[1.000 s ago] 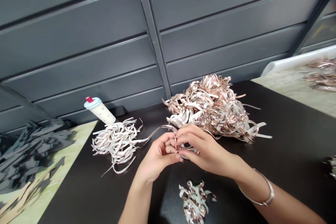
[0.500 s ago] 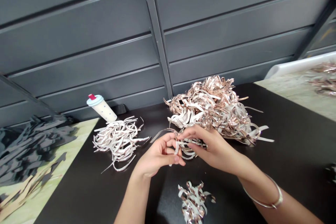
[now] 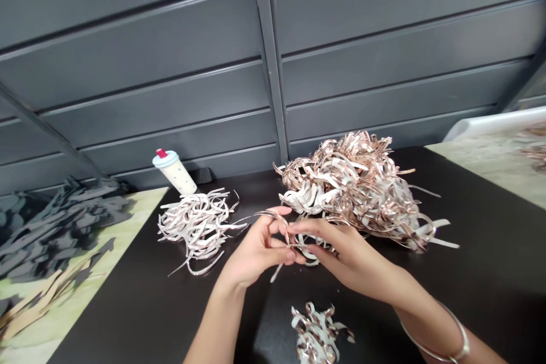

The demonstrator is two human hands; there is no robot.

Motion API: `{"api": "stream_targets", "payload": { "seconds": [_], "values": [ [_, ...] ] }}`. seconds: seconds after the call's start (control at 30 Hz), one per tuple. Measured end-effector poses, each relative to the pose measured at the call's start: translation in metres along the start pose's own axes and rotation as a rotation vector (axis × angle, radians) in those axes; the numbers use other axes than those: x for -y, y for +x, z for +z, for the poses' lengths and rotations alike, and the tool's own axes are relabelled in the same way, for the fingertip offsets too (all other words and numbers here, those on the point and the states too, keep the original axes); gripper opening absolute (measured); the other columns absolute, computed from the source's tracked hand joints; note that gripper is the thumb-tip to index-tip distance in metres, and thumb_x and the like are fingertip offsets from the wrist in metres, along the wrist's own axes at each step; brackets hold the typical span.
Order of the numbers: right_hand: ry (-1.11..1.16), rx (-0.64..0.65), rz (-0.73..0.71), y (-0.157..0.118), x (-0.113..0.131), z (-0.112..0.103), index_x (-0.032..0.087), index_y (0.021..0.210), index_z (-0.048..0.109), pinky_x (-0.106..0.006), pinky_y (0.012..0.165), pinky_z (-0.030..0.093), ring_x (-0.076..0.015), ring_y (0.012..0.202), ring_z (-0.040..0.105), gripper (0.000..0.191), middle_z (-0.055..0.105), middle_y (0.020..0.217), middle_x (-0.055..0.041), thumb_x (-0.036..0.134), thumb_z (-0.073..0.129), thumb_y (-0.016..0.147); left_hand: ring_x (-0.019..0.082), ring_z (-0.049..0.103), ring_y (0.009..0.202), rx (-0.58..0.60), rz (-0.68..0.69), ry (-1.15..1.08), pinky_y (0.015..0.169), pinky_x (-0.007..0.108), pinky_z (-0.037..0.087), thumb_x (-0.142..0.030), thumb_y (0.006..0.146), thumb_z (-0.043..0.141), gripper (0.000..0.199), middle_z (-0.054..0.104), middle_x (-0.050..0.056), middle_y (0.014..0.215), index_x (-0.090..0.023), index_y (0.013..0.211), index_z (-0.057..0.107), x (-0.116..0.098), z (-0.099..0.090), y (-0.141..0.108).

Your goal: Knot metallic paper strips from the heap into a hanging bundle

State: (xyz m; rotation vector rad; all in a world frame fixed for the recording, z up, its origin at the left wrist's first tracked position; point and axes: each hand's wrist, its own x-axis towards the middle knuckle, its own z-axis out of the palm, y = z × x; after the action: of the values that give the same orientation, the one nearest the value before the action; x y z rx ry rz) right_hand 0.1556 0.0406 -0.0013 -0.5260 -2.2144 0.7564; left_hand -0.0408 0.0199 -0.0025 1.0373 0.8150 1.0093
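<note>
My left hand is closed on a thin copper-and-white strip, whose lower end hangs below the thumb. Close against it, my right hand pinches the strips with thumb and forefinger. More looped strips lie just behind my fingers, partly hidden. A large heap of shiny copper and white strips lies beyond my right hand. To the left is a smaller pile of pale, curved strips. Nearer to me sits a small bunch of curled copper-and-white pieces.
On the black table, a cream cup with a light-blue lid and red top stands at the back left. Dark grey scraps and tan strips lie far left. A grey panelled wall rises behind. A white roll lies back right.
The strip at my left thumb now hangs lower and slants to the left. My right thumb and forefinger have shifted on the strips. The whole view has moved slightly.
</note>
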Motion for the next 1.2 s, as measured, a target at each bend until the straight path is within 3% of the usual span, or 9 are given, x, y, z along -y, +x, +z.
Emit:
{"api": "stream_targets", "payload": {
  "seconds": [0.13,0.33,0.43,0.57,0.63,0.73,0.87,0.97,1.2],
  "values": [
    [0.053,0.039,0.041,-0.002,-0.003,-0.007,0.031,0.124,0.046,-0.025,0.091,0.049,-0.0136,0.109,0.061,0.048,0.062,0.118,-0.0011,0.001,0.041,0.088,0.016,0.072,0.064,0.080,-0.003,-0.024,0.054,0.016,0.050,-0.012,0.068,0.078,0.054,0.059,-0.004,0.083,-0.022,0.111,0.047,0.002,-0.006,0.000],
    [0.253,0.068,0.148,-0.010,-0.012,-0.023,0.029,0.116,0.043,-0.024,0.075,0.053,-0.0159,0.103,0.065,0.036,0.067,0.111,-0.0040,0.005,0.040,0.090,0.016,0.071,0.059,0.207,0.003,-0.077,0.047,0.013,0.043,-0.018,0.069,0.078,0.046,0.059,-0.002,0.074,-0.017,0.109,0.055,0.001,-0.008,-0.002],
    [0.374,0.078,0.182,-0.014,-0.016,-0.032,0.028,0.114,0.043,-0.027,0.081,0.053,-0.0180,0.110,0.063,0.031,0.067,0.113,-0.0058,0.006,0.041,0.092,0.015,0.070,0.057,0.252,0.008,-0.076,0.043,0.012,0.037,-0.021,0.070,0.078,0.045,0.060,-0.001,0.073,-0.014,0.108,0.056,-0.001,-0.011,-0.005],
    [0.422,0.043,0.165,-0.015,-0.014,-0.038,0.027,0.112,0.046,-0.032,0.091,0.051,-0.0182,0.111,0.062,0.030,0.065,0.113,-0.0060,0.006,0.044,0.091,0.014,0.068,0.055,0.325,-0.034,-0.045,0.048,0.016,0.043,-0.026,0.069,0.079,0.046,0.060,-0.001,0.072,-0.015,0.106,0.054,0.000,-0.014,-0.007],
    [0.396,0.038,0.143,-0.014,-0.012,-0.038,0.027,0.113,0.049,-0.033,0.092,0.051,-0.0177,0.110,0.062,0.031,0.065,0.111,-0.0054,0.006,0.047,0.090,0.011,0.064,0.050,0.285,-0.037,0.000,0.046,0.016,0.040,-0.032,0.069,0.079,0.045,0.058,-0.003,0.070,-0.016,0.101,0.052,0.002,-0.012,-0.006],
    [0.354,0.036,0.105,-0.013,-0.010,-0.036,0.029,0.115,0.052,-0.031,0.094,0.050,-0.0161,0.108,0.062,0.037,0.063,0.112,-0.0042,0.005,0.051,0.087,0.007,0.055,0.042,0.058,0.008,0.213,0.044,0.015,0.033,-0.038,0.074,0.073,0.033,0.056,-0.005,0.057,-0.015,0.087,0.053,0.002,-0.003,-0.004],
    [0.270,0.029,0.101,-0.010,-0.013,-0.034,0.028,0.113,0.057,-0.031,0.094,0.050,-0.0165,0.109,0.060,0.037,0.063,0.111,-0.0039,0.004,0.053,0.085,0.012,0.061,0.058,-0.158,0.047,0.474,0.054,0.020,0.040,-0.026,0.075,0.068,0.016,0.065,0.002,0.063,-0.013,0.074,0.060,-0.003,0.008,-0.003],
    [0.281,0.015,0.113,-0.008,-0.018,-0.035,0.026,0.108,0.060,-0.031,0.093,0.051,-0.0170,0.105,0.063,0.033,0.066,0.108,-0.0041,0.005,0.054,0.084,0.015,0.064,0.064,-0.163,0.025,0.452,0.060,0.023,0.045,-0.021,0.072,0.066,0.010,0.070,0.005,0.070,-0.013,0.076,0.062,-0.007,0.010,-0.004],
    [0.616,-0.125,0.243,-0.013,-0.034,-0.040,0.021,0.080,0.066,-0.028,0.083,0.057,-0.0193,0.097,0.070,0.013,0.075,0.094,-0.0044,0.009,0.066,0.079,0.017,0.069,0.067,-0.048,-0.093,0.522,0.058,0.022,0.047,-0.016,0.075,0.057,0.003,0.067,0.003,0.066,-0.014,0.074,0.059,-0.001,0.001,-0.006]
  ]
}}
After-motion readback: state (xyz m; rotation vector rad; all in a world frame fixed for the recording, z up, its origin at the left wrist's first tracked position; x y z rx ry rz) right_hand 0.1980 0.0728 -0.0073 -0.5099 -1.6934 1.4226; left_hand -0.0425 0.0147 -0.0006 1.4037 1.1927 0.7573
